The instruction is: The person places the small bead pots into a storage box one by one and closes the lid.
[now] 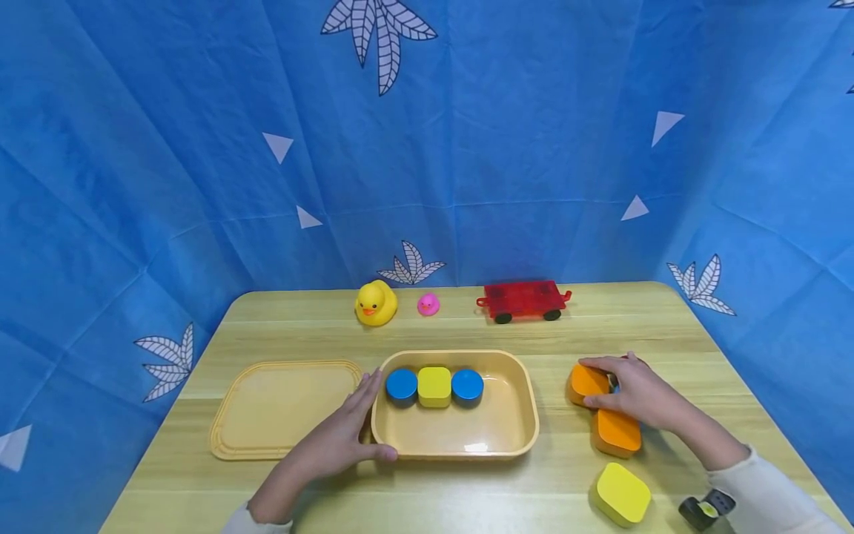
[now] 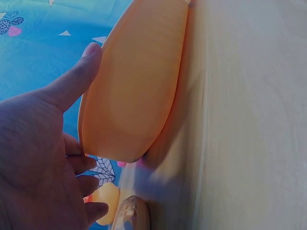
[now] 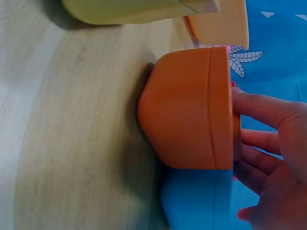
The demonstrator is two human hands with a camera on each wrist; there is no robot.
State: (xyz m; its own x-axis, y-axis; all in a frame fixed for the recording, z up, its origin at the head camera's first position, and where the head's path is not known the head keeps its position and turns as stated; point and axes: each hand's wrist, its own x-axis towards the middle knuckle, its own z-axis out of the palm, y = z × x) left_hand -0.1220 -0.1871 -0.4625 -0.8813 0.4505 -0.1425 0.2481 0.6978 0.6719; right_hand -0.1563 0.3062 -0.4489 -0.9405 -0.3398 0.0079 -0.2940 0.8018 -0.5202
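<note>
A beige plastic box (image 1: 460, 437) stands mid-table with two round blue blocks (image 1: 402, 386) and a rounded yellow block (image 1: 434, 387) in a row along its far side. My left hand (image 1: 336, 430) rests against its left end, fingers along the side and thumb at the near rim; the left wrist view shows the box's outer wall (image 2: 134, 86) beside the thumb. To the right, my right hand (image 1: 640, 393) holds an orange block (image 1: 586, 386) between thumb and fingers. A second orange block (image 1: 617, 432) lies just nearer, with a blue block (image 3: 199, 201) beside it, mostly hidden by the hand in the head view.
A beige lid (image 1: 287, 408) lies left of the box. Another yellow block (image 1: 622, 493) sits near the front right. Along the back stand a yellow duck (image 1: 376, 304), a small pink duck (image 1: 428, 304) and a red wheeled cart (image 1: 523, 300). Blue cloth (image 1: 467, 148) hangs behind.
</note>
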